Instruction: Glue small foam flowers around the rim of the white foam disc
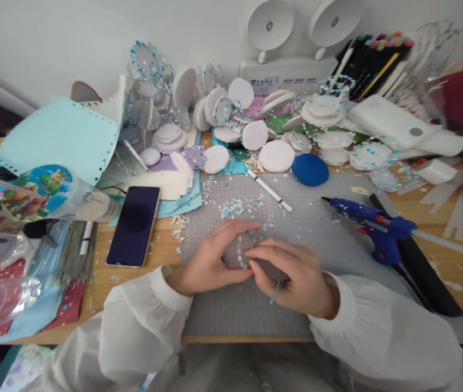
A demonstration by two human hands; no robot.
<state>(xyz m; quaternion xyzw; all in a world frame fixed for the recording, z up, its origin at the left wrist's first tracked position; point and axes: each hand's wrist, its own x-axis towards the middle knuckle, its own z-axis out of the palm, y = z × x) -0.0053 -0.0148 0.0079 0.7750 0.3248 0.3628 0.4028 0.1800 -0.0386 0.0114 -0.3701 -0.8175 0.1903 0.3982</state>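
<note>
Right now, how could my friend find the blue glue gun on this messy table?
Start at the grey cutting mat in the middle of the wooden table. Look past its right edge, right of the right hand. The glue gun lies there on its side, nozzle pointing left, the only bright blue tool with a handle.

Blue print on the white lamp base (286, 73) — too blurred to read.
</note>
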